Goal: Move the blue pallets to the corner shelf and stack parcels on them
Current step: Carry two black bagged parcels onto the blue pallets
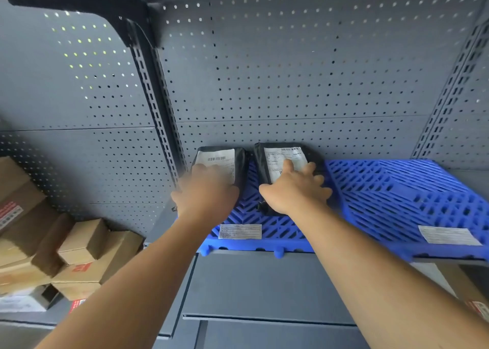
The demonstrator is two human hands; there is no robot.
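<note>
Head view: at the back edge of the pallet [264, 217], right hand [296, 192] presses one parcel [281, 154], fingers [289, 164] spread; left hand [209, 191] (blurred, grip unclear) covers the other parcel [221, 159] alongside.

The left pallet [264, 224] and the right pallet [410, 190] are bright blue with a slatted, chevron-like grid, each bearing a white printed label. The left parcel [242, 163] and the right parcel [260, 163] are black with white barcode labels. The back panel [291, 70] is grey, dotted with rows of small holes. The boxes [84, 242] at left are brown cardboard with red-and-white stickers.
</note>
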